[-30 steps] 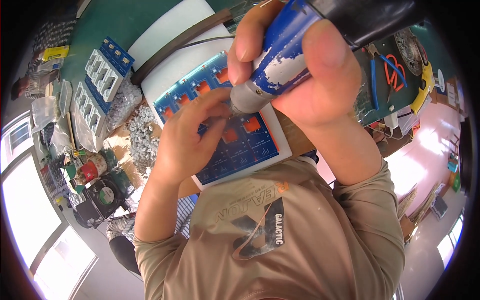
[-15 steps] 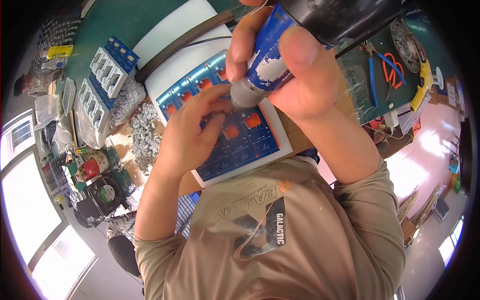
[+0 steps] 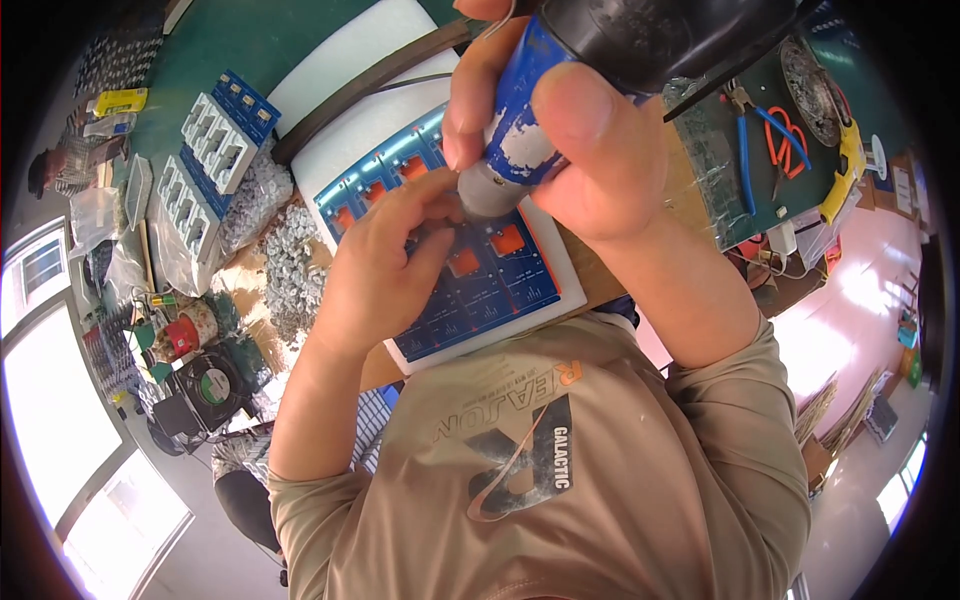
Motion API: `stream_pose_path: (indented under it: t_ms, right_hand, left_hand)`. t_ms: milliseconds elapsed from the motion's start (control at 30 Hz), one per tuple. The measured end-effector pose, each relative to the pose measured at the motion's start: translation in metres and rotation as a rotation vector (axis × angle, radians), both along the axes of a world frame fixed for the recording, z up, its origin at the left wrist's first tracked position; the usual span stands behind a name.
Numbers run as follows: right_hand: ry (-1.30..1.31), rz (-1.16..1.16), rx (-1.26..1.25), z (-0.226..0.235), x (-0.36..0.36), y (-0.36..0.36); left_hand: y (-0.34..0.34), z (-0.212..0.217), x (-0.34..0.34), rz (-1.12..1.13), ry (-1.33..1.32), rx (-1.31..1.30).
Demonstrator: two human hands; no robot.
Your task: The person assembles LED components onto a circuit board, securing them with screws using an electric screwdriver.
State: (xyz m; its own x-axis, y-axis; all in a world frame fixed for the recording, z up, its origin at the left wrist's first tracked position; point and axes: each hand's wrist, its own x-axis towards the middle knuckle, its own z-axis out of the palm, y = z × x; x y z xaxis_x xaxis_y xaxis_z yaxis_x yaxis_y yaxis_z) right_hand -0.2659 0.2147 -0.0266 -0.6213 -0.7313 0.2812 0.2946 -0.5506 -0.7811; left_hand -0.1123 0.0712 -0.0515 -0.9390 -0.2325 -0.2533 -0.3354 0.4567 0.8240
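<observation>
My right hand (image 3: pixel 610 150) is wrapped around a power tool (image 3: pixel 525 125) with a chipped blue barrel, a black body and a round grey nose. The nose points down at a blue circuit board panel (image 3: pixel 480 320) that has several orange-red squares. The tip of the tool is hidden. My left hand (image 3: pixel 385 260) lies over the panel's left part, its fingers curled in beside the nose. What those fingertips pinch, if anything, cannot be seen. Under the panel is a white foam slab (image 3: pixel 570 285).
White plastic frames (image 3: pixel 215 145) with blue boards stand left, near a heap of small grey parts (image 3: pixel 290 265). A dark bar (image 3: pixel 370 85) crosses white foam at the back. Blue-handled pliers (image 3: pixel 744 165), orange-handled cutters (image 3: pixel 790 140) and a yellow tool (image 3: pixel 845 175) lie right. A black fan (image 3: pixel 212 385) is lower left.
The power tool and my right hand have shifted slightly left, with the nose staying over nearly the same spot. My left hand is almost unmoved.
</observation>
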Motion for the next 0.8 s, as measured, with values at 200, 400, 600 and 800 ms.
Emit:
stream_pose_path:
  t_ms: [200,400,600,800]
  right_hand:
    - [0.361,-0.105,-0.292,-0.016,-0.019,-0.030]
    - [-0.249,-0.015,0.073,-0.007,-0.017,-0.037]
    - [-0.284,0.010,0.136,-0.009,-0.022,-0.049]
    - [-0.276,-0.008,0.164,-0.004,-0.018,-0.053]
  left_hand:
    - [0.002,0.008,-0.003,0.026,-0.009,0.006]
    - [-0.002,-0.007,0.012,-0.122,0.311,-0.475]
    - [0.002,-0.021,0.020,-0.092,0.355,-0.608]
    - [0.002,-0.025,0.020,-0.048,0.351,-0.575]
